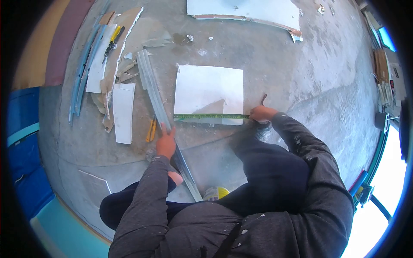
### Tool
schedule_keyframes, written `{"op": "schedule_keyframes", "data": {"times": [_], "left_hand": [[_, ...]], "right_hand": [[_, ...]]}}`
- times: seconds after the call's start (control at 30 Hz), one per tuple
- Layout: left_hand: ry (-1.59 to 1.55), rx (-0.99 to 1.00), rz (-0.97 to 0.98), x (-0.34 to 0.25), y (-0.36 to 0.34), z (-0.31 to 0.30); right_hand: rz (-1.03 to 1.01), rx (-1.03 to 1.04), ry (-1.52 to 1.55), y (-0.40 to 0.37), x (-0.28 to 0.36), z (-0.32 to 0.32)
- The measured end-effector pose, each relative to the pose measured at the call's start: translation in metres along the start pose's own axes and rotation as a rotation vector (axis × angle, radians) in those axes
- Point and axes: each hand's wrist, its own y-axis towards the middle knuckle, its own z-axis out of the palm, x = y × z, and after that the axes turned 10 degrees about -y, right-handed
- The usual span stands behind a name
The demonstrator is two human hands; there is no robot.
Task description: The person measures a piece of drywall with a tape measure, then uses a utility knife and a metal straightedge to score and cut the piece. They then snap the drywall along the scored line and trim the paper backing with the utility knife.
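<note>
A white rectangular board (209, 88) lies on the concrete floor in front of me. Across its near part runs a green measuring tape (211, 116). My right hand (261, 113) is closed on the tape's right end, just past the board's right edge. A long metal profile (158, 103) lies slantwise left of the board. My left hand (166, 143) touches the profile with its fingers apart, some of them stretched over the metal. An orange-handled tool (151, 130) lies just left of the profile.
Narrow white strips (123, 112), more metal profiles (84, 73) and yellow-and-black cutters (112, 39) lie at the left. A large white board (249, 9) is at the far edge. A yellow-rimmed bucket or roll (216, 193) stands by my legs. Blue cabinets (26, 159) border the left.
</note>
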Motion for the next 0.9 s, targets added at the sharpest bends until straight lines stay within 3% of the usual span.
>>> {"op": "schedule_keyframes", "data": {"times": [0.17, 0.27, 0.47, 0.67, 0.8, 0.9], "left_hand": [[0.031, 0.016, -0.007, -0.006, -0.002, -0.008], [0.030, 0.017, -0.012, -0.005, -0.002, -0.008], [-0.001, 0.029, -0.031, -0.013, -0.005, -0.016], [0.011, 0.027, -0.018, -0.011, -0.004, -0.013], [0.021, 0.002, 0.004, -0.002, -0.001, -0.004], [0.000, -0.023, 0.011, -0.007, -0.006, -0.005]], "right_hand": [[0.093, 0.001, 0.204, -0.019, 0.008, -0.016], [-0.041, -0.096, 0.233, 0.006, -0.021, 0.006], [0.177, -0.075, 0.616, -0.018, -0.009, -0.018], [0.153, -0.161, 0.953, -0.022, -0.045, 0.005], [0.246, -0.190, 1.190, -0.031, -0.060, 0.025], [0.286, -0.177, 1.193, -0.029, -0.059, 0.021]]}}
